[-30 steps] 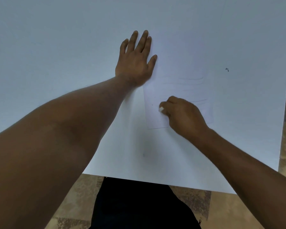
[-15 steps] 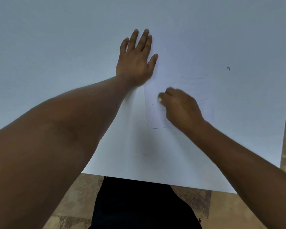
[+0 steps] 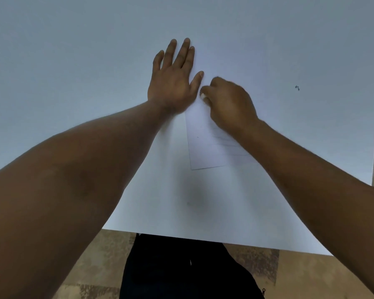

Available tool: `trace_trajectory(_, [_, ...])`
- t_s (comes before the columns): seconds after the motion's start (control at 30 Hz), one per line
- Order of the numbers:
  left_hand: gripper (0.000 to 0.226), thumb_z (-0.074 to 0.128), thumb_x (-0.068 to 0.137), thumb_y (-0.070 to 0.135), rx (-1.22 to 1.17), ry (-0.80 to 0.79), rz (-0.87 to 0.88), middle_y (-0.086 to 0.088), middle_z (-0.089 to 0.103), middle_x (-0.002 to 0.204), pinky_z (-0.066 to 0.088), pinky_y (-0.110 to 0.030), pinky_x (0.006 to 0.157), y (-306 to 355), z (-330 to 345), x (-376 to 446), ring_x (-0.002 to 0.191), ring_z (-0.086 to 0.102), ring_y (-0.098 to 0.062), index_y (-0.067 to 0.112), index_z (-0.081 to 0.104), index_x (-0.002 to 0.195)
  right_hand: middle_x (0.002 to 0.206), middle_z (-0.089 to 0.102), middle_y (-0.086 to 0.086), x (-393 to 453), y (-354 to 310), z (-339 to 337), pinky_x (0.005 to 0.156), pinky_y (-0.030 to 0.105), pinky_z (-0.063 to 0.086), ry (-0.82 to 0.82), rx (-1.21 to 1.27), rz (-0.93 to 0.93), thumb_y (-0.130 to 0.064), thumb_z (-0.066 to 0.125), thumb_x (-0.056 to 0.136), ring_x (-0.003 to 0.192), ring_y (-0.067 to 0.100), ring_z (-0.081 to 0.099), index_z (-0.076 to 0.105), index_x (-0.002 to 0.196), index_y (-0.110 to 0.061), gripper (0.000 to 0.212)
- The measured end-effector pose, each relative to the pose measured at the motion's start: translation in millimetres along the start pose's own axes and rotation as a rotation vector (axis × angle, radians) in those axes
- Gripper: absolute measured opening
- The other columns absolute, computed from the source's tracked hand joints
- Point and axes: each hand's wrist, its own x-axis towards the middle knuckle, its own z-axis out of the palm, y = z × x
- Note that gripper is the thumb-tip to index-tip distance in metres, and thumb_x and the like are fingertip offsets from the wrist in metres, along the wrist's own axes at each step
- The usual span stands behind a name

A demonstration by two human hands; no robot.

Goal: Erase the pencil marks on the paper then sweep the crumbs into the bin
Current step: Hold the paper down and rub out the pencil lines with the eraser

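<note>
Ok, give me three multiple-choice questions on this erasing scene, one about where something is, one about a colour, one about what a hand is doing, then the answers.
1. Where does the left hand rest?
A. flat on the paper's far left part
B. on the floor
C. on the right forearm

2. What colour is the table?
A. red
B. white
C. black

3. How is the right hand set?
A. flat, fingers spread
B. fingers curled, pinching a small white eraser
C. raised off the table, holding nothing

Answers: 1 A, its palm and straight fingers lie on the sheet's edge. 2 B, the whole top looks white. 3 B, a white tip shows at its curled fingers, down on the paper.
</note>
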Motion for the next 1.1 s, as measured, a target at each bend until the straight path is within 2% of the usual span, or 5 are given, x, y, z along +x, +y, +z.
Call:
trace_trajectory(0.27, [0.07,0.02,0.106,0.054,0.005,-0.006,-0.005,-0.002,0.014,0.172,0.008,-0.049,0.127,-3,3,-7,0.159,0.007,-0.028,0.013,0.02,0.163,0.088,0.064,0.001,-89,13,2,0.066,0.034,0.051,-0.141,0.197,0.063,-0.009,0.062,0.09,0.079,0.025,0.062,0.072,0.101,-0.019,0.018])
trace_trajectory(0.43, [0.069,0.02,0.106,0.054,0.012,0.005,0.008,-0.002,0.014,0.172,0.007,-0.05,0.127,-3,2,-2,0.159,0.007,-0.029,0.013,0.019,0.163,0.084,0.07,-0.005,-62,6,0,0.073,0.031,0.053,0.009,0.488,0.156,-0.026,0.06,0.096,0.074,0.013,0.063,0.071,0.103,-0.018,0.016])
trace_trajectory(0.63, [0.071,0.018,0.106,0.055,0.01,-0.001,0.014,-0.002,0.011,0.172,0.006,-0.05,0.127,-3,2,-1,0.159,0.004,-0.029,0.014,0.016,0.164,0.073,0.062,0.002,-61,-22,18,0.063,0.04,0.051,-0.004,0.375,-0.015,-0.025,0.055,0.094,0.066,0.025,0.057,0.066,0.093,-0.014,0.015])
trace_trajectory(0.77, [0.07,0.019,0.106,0.054,0.008,0.005,0.018,-0.002,0.011,0.172,0.006,-0.05,0.127,-1,3,-1,0.159,0.004,-0.029,0.013,0.015,0.164,0.076,0.065,0.006,-56,12,16,0.067,0.041,0.052,0.157,0.325,0.16,-0.025,0.052,0.094,0.07,0.029,0.061,0.067,0.094,-0.013,0.019])
trace_trajectory(1.1, [0.067,0.021,0.107,0.053,0.007,0.035,0.02,-0.003,0.01,0.172,0.008,-0.05,0.126,-2,6,-1,0.158,0.007,-0.029,0.018,0.016,0.164,0.069,0.059,-0.012,-64,10,11,0.067,0.018,0.046,0.324,0.614,0.359,-0.024,0.062,0.094,0.059,0.001,0.052,0.071,0.113,-0.014,0.023])
